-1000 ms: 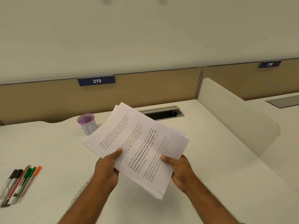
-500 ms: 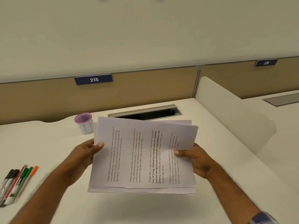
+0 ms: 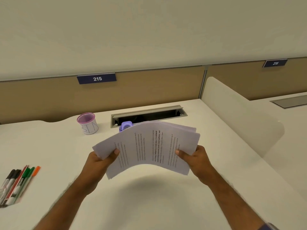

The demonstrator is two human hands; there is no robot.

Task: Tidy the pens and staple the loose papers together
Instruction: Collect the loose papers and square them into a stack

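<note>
A stack of printed papers [image 3: 149, 145] is held above the white desk [image 3: 149, 205], bowed upward in the middle. My left hand [image 3: 98, 161] grips its left edge and my right hand [image 3: 196, 158] grips its right edge, thumbs on top. A purple stapler [image 3: 126, 126] peeks out just behind the papers' far edge, mostly hidden. Several pens and markers [image 3: 16, 183] lie bunched at the desk's left edge. A white cup with a pink rim [image 3: 88, 123] stands at the back left.
An open cable slot [image 3: 147, 116] runs along the back of the desk. A brown partition [image 3: 49, 100] with the label 215 stands behind. A curved white divider [image 3: 240, 117] closes off the right side.
The papers have been lifted farther from me and bent into an arch, with both hands closer to the side edges. The purple stapler now shows behind them.
</note>
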